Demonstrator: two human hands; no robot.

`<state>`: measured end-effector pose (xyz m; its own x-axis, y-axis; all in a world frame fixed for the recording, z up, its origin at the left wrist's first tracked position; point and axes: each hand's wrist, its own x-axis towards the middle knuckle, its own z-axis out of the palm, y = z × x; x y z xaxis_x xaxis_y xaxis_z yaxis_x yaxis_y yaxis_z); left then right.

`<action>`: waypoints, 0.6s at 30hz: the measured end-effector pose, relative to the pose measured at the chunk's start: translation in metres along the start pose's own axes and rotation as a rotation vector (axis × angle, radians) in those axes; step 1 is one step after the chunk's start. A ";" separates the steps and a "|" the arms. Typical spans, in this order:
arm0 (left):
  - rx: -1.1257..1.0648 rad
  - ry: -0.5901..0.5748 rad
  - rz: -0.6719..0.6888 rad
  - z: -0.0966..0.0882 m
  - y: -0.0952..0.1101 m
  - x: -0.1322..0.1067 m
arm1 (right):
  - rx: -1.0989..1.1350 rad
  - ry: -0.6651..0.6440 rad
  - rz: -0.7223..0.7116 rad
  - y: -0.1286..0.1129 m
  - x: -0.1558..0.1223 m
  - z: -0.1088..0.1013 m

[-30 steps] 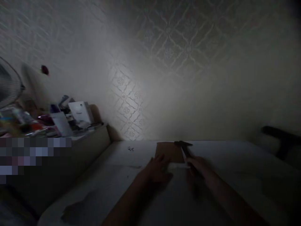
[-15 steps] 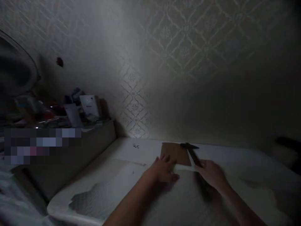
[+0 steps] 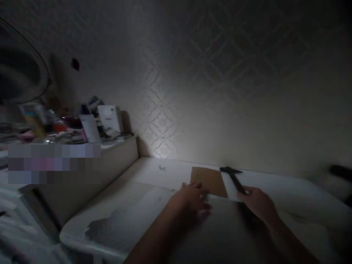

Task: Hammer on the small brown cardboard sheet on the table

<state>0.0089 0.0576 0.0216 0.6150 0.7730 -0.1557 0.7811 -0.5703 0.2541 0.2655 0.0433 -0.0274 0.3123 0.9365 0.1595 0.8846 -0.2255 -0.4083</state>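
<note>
The room is dim. A brown card sheet [image 3: 209,180] lies on the white tabletop [image 3: 154,198] near the wall. My left hand [image 3: 191,200] rests flat with fingers spread at the sheet's near left edge. My right hand [image 3: 260,205] is closed around the handle of a dark T-shaped tool [image 3: 233,177] that lies along the sheet's right edge, with a white strip beside it.
A lower shelf [image 3: 115,154] to the left carries white boxes [image 3: 110,119] and cluttered small items. A fan [image 3: 19,73] stands at the far left. A patterned wall [image 3: 192,91] runs behind the table. A dark object [image 3: 341,171] sits at the far right.
The view has swung to the right and down a little. Both hands stay at the brown sheet; my right hand and the tool have shifted slightly right along the sheet's edge.
</note>
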 end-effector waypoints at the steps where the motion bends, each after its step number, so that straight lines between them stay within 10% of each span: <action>1: -0.017 0.004 0.001 -0.001 -0.001 0.000 | -0.010 0.004 0.010 0.002 0.001 0.001; 8: -0.061 0.135 -0.046 -0.008 -0.006 0.004 | -0.039 -0.036 -0.015 0.006 0.000 0.000; 18: 0.033 0.484 -0.681 -0.003 -0.047 0.019 | -0.116 -0.056 -0.025 0.011 -0.001 0.001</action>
<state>-0.0167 0.0999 0.0090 -0.1007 0.9813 0.1639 0.9727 0.0625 0.2233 0.2744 0.0406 -0.0328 0.2732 0.9549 0.1164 0.9269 -0.2289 -0.2975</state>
